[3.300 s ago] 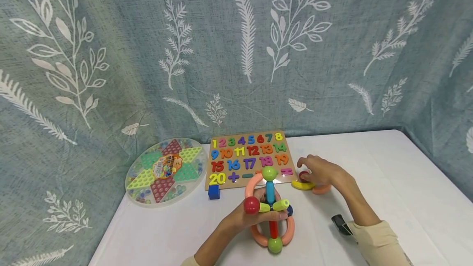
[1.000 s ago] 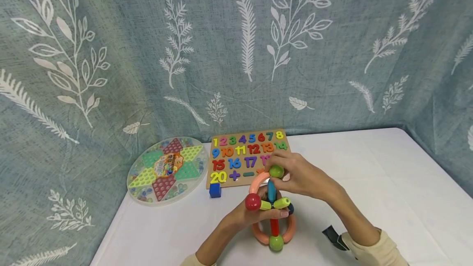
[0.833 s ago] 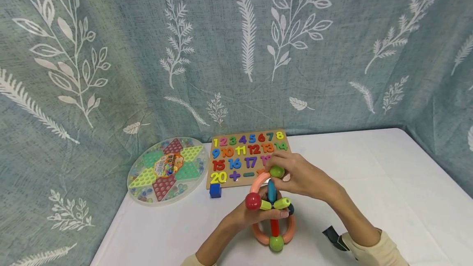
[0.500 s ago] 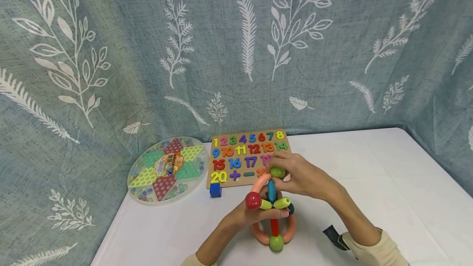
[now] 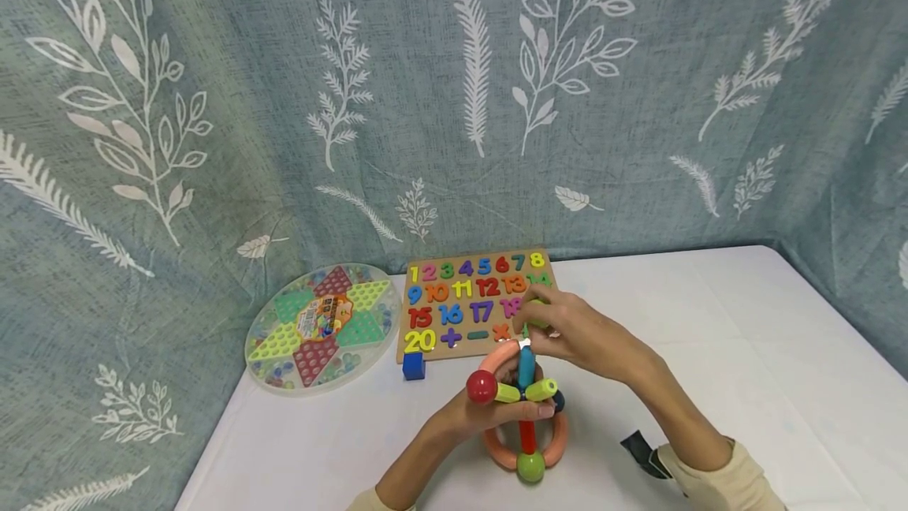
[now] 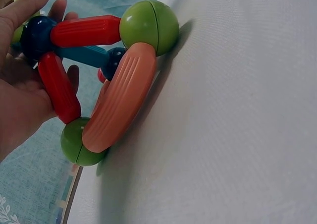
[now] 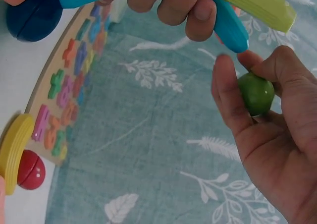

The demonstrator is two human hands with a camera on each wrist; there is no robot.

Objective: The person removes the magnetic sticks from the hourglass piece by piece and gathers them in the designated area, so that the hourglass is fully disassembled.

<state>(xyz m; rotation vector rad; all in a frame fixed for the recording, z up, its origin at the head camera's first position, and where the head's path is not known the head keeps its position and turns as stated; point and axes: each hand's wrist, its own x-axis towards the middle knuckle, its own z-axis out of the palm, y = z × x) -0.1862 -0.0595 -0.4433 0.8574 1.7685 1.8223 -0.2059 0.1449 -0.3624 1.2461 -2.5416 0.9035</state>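
Note:
My left hand (image 5: 482, 416) grips a toy built of magnetic sticks and balls around its middle. The toy has a red ball (image 5: 481, 387), a light blue stick (image 5: 526, 367), a red stick (image 5: 527, 438), yellow-green sticks (image 5: 542, 389) and a green ball (image 5: 530, 467) at its foot. Coral curved sticks (image 6: 124, 97) join green balls low on the toy in the left wrist view. Above the blue stick's upper end, my right hand (image 5: 582, 333) pinches another green ball (image 7: 256, 93) between thumb and fingers. A gap separates ball and stick in the right wrist view.
Behind the toy lies a wooden number board (image 5: 468, 290), with a blue cube (image 5: 414, 366) by its front corner. A round Chinese checkers board (image 5: 322, 330) is at left. A yellow curved stick (image 7: 15, 149) and red ball (image 7: 31, 169) lie beside the number board.
My right hand went from the loose pieces at right to the toy's top green ball, and has now drawn it up off the blue stick. The left hand keeps its grip.

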